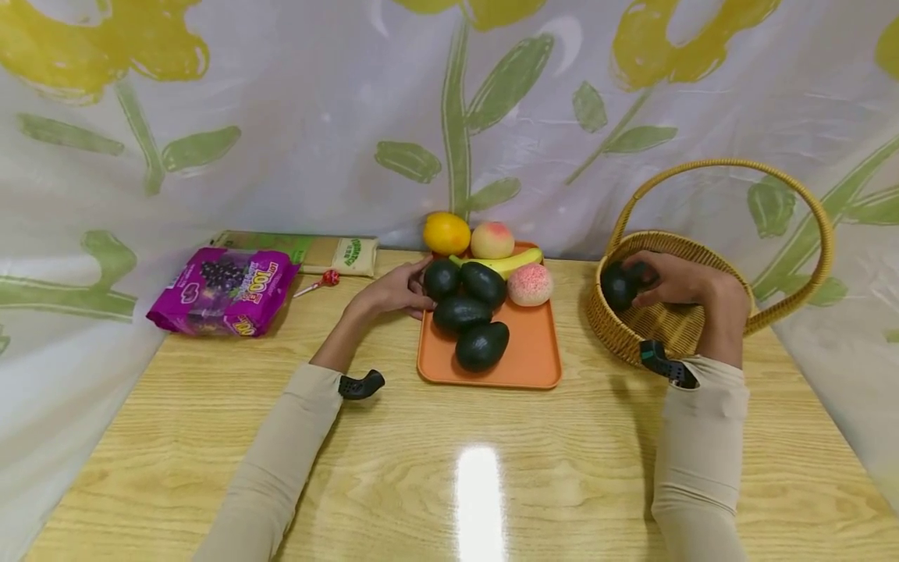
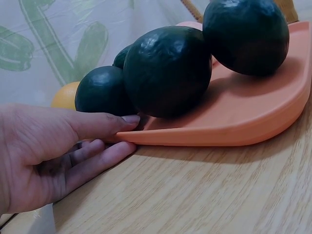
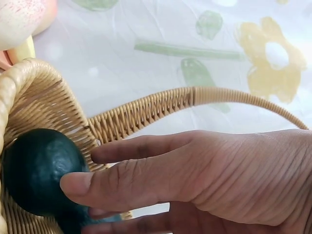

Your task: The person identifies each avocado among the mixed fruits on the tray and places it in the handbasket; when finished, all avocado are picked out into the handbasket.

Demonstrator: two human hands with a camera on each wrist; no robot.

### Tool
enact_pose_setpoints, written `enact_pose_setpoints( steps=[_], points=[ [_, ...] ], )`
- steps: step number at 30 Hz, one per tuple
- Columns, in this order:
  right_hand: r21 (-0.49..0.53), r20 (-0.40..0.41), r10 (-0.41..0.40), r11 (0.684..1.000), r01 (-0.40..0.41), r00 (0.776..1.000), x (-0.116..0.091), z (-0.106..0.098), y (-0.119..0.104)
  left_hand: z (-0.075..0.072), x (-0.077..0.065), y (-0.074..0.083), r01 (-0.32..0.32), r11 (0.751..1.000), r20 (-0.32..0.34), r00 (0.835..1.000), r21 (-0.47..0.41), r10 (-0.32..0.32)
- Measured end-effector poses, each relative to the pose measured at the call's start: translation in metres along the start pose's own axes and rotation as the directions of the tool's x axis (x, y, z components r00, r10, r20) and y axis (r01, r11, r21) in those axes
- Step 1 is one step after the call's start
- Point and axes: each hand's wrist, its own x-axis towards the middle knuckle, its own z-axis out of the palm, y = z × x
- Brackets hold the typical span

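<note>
My left hand [image 1: 396, 289] pinches the left rim of the orange tray [image 2: 219, 137], with thumb on top and fingers beneath. Several dark green avocados [image 1: 481, 346] lie on the tray beside that hand. Inside the wicker basket [image 1: 605, 324], my right hand [image 1: 663, 279] reaches a dark green avocado [image 3: 41, 170]. Its thumb overlaps the avocado in the right wrist view, and its fingers look loosely extended. Part of another dark fruit [image 3: 73, 222] shows below the thumb; the hand covers much of it. Whether the fingertips bear on either fruit is hard to tell.
Behind the avocados are a lemon [image 1: 446, 233], a banana [image 1: 516, 261] and two peaches [image 1: 531, 285]. At the left lie a purple grape bag [image 1: 225, 293], a lollipop [image 1: 328, 278] and a flat brown-green package [image 1: 344, 256]. The basket's tall handle [image 1: 818, 211] arches up; a curtain hangs behind.
</note>
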Motion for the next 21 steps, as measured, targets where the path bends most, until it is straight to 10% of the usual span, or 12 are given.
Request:
enact_pose_setpoints(
  steps=[21],
  points=[
    [0.005,-0.023,0.058,0.998,-0.058,0.998,-0.008,-0.007,-0.012,-0.001,0.001,-0.002,0.015,1.000,-0.006,1.000,0.010,-0.015]
  ],
)
